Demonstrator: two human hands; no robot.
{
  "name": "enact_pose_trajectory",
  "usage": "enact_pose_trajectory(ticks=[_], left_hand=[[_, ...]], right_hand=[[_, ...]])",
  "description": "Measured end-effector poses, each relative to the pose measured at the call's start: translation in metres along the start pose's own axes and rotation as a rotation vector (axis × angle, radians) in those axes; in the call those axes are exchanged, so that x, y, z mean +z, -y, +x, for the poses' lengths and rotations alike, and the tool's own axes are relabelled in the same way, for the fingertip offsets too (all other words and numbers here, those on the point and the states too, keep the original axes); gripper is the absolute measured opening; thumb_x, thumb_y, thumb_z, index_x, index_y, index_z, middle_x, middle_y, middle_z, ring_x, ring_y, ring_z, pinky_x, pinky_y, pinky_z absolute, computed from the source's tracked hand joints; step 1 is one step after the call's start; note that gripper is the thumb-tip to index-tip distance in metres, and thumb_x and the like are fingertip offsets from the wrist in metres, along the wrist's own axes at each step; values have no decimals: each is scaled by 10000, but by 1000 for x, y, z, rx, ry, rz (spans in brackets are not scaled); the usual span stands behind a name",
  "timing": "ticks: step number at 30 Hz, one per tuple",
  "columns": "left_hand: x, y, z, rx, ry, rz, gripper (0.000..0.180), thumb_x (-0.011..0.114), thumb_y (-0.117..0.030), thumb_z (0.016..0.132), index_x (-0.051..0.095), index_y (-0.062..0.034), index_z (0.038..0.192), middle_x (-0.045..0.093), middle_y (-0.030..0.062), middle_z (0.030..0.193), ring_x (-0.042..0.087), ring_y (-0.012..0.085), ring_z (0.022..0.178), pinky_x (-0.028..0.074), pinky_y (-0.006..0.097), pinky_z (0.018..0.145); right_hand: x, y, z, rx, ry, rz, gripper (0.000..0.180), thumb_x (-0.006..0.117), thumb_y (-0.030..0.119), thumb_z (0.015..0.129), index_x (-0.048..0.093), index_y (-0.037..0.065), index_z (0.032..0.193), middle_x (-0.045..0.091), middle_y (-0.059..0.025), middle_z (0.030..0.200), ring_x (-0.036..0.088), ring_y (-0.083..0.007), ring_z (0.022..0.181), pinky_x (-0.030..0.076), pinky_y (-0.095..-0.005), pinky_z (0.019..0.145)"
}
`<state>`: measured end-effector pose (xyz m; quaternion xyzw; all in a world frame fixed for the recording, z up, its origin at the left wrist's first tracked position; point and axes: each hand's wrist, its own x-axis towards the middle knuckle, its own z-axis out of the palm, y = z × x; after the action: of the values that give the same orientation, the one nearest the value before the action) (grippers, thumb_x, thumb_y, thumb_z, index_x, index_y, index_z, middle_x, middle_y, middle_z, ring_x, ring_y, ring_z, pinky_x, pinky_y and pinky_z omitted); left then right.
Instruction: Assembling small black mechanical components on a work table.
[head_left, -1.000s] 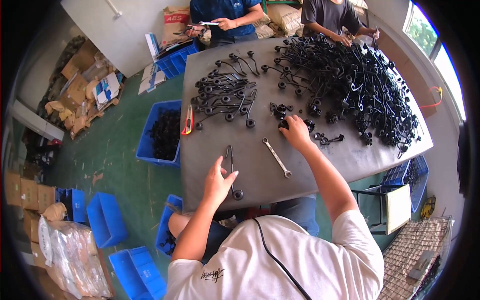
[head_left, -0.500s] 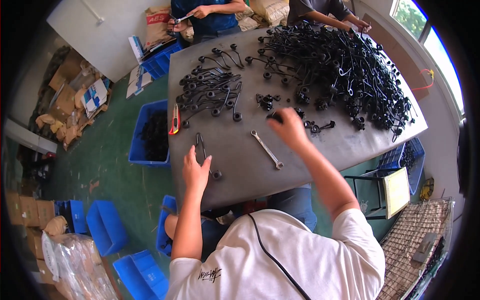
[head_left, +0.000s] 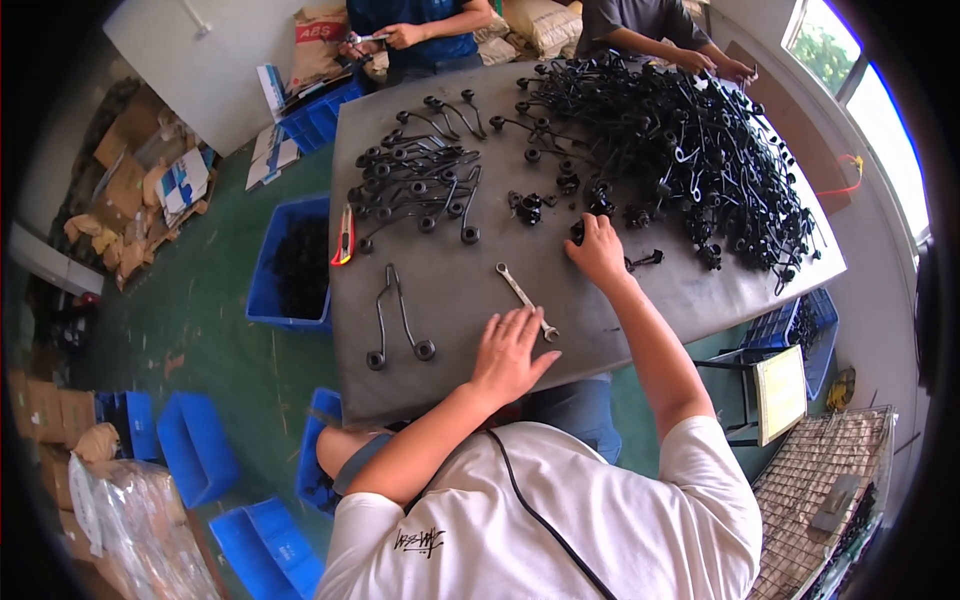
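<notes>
The person is leaning over a grey table (head_left: 640, 310) covered with black metal parts. The left hand (head_left: 510, 352) is lying flat and open on the table, palm down, fingers spread, gripping nothing; its fingertips are just beside the lower end of a silver combination wrench (head_left: 524, 298), though whether they are touching it is hard to tell. The right hand (head_left: 598, 250) is reaching further out with fingers curled over a small black part (head_left: 577, 232) at the near edge of the parts; it seems to be closing on that piece, but the fingers are hiding how firm the hold is.

Judging how far the work is along: one long bent black rod assembly (head_left: 396, 320) with round ends is lying alone near the left hand, and a neater group of similar black rods (head_left: 415, 185) is lying further back on the left side of the table. A far larger tangled heap of black rods (head_left: 690, 150) is filling the right side, with loose small fittings (head_left: 560, 200) between, so most of the work appears still to be ahead. A red utility knife (head_left: 343, 235) is resting at the table's left edge, above a blue bin (head_left: 290, 265) on the floor.
</notes>
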<state>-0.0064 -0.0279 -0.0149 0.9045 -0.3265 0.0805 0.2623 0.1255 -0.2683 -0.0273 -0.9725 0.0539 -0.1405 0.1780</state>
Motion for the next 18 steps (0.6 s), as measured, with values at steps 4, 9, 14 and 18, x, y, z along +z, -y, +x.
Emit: enact_pose_trajectory(ticks=[4,9,14,18], left_hand=[[29,1,34,145,30,94,683,614,-453,947,453,-30,1459,477,196,1465,448,368,1357,320,526,1150],[49,31,37,-221,-103,-595,605,535,-471,1000,508,6,1370,605,156,1327,559,292,1259,379,416,1132],[-11,33,30,-665,-108,-1516,596,480,-466,1053,486,6,1416,581,108,1332,595,203,1161,437,382,1050],[-16,27,9,-343,-56,-539,440,671,-181,936,560,-49,1340,602,124,1302,611,287,1150,475,411,1009]], right_hand=[[-15,9,8,128,177,159,598,704,353,782,590,22,1268,565,-222,1222,574,-385,1168,491,-431,993],[-28,50,-34,10,36,856,499,735,181,791,532,-25,1198,582,-174,1084,600,-271,995,506,-381,903],[-7,73,-103,-267,156,862,431,732,161,864,518,-2,1201,581,-186,1157,619,-351,1083,520,-405,912],[-17,47,-107,-506,100,549,430,699,180,859,553,15,1228,585,-159,1227,606,-353,1122,499,-413,961]])
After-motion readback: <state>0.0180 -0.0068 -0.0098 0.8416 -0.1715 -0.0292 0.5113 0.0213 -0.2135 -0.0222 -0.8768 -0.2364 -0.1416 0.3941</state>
